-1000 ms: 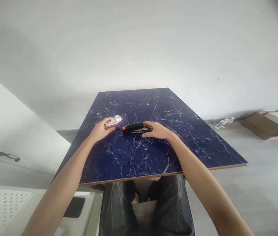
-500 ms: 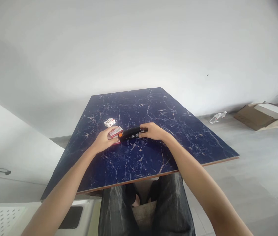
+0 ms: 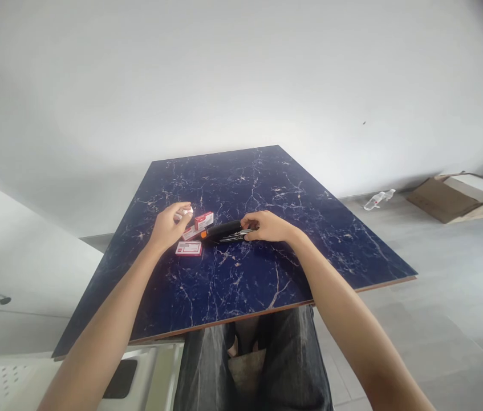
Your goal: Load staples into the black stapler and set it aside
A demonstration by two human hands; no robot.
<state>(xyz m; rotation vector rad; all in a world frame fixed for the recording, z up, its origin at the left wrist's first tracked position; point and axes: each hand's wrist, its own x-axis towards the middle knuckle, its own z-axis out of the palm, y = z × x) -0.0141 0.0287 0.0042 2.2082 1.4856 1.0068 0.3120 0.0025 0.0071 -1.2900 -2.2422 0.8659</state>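
Note:
My left hand (image 3: 167, 227) is closed around a small white box (image 3: 187, 210), mostly hidden by the fingers. Just right of it, three small red-and-white boxes lie together: one box (image 3: 204, 220) rests at the back, a second box (image 3: 190, 233) is partly behind the stapler's end, and a flat box (image 3: 189, 248) lies nearest me. My right hand (image 3: 267, 226) grips the rear end of a black stapler (image 3: 225, 230) with an orange tip, which lies on the table pointing left toward the boxes.
The blue marbled table (image 3: 241, 285) has its front edge above my legs. On the floor to the right are clear plastic bottles (image 3: 378, 199) and an open cardboard box (image 3: 455, 200). A white wall (image 3: 241, 74) stands behind the table.
My left hand has let go of the red-and-white boxes and moved left and back to the white box. The boxes now lie spread beside the stapler. My right hand stays on the stapler.

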